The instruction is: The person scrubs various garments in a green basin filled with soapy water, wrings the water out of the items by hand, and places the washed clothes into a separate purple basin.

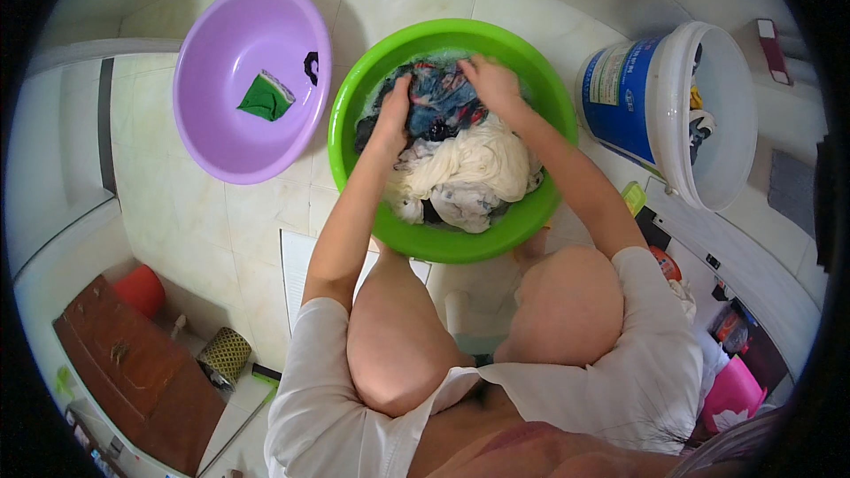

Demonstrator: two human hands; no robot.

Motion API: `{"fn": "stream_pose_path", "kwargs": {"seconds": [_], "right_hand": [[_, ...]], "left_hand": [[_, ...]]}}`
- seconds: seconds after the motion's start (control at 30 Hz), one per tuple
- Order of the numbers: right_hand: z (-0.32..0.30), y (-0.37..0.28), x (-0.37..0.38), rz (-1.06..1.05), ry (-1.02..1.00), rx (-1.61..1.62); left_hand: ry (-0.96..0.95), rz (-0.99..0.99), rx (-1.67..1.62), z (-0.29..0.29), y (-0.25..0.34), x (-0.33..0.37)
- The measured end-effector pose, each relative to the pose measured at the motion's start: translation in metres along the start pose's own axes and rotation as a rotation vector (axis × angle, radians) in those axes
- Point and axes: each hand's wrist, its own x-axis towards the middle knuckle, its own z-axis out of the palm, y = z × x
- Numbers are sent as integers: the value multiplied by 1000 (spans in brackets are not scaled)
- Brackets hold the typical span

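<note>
In a round green basin (341, 137) of soapy water lies a wet dark blue garment (434, 97) with red patches. My left hand (395, 111) is at its left side, the fingers closed on the cloth and partly hidden by it. On the far right side of the same garment, my right hand (492, 82) grips it with bent fingers. A bundled cream cloth (478, 164) lies nearer to me in the basin, beside a pale grey patterned cloth (465, 205). Both my forearms reach over the near rim, between and beside my bent knees.
A purple basin (208, 115) at left holds a green scrubbing sponge (266, 97) and a black hair tie (311, 67). To the right, a tilted white-and-blue bucket (624, 97) has clothes inside. A brown cabinet (133, 372) and red bin (140, 290) stand lower left.
</note>
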Motion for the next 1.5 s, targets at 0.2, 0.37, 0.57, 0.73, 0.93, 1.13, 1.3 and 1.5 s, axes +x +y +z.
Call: {"fn": "stream_pose_path", "kwargs": {"seconds": [0.2, 0.37, 0.57, 0.73, 0.93, 1.13, 1.3, 1.5], "right_hand": [[37, 16, -25, 227, -253, -157], [39, 34, 7, 148, -24, 0], [-32, -87, -24, -232, -110, 911], [-38, -100, -46, -510, -110, 627], [-10, -27, -5, -61, 168, 6], [35, 4, -15, 202, -86, -196], [32, 41, -4, -77, -139, -90], [-97, 10, -10, 28, -17, 548]], "left_hand": [[399, 598, 1453, -32, -39, 37], [238, 511, 1358, -16, -24, 89], [-213, -27, -126, -22, -4, 43], [-472, -32, -450, 21, -9, 5], [-5, -66, -15, -5, -12, 6], [383, 322, 1374, -30, -29, 23], [256, 371, 1413, -30, -25, 51], [212, 670, 704, -62, 6, -48]]}}
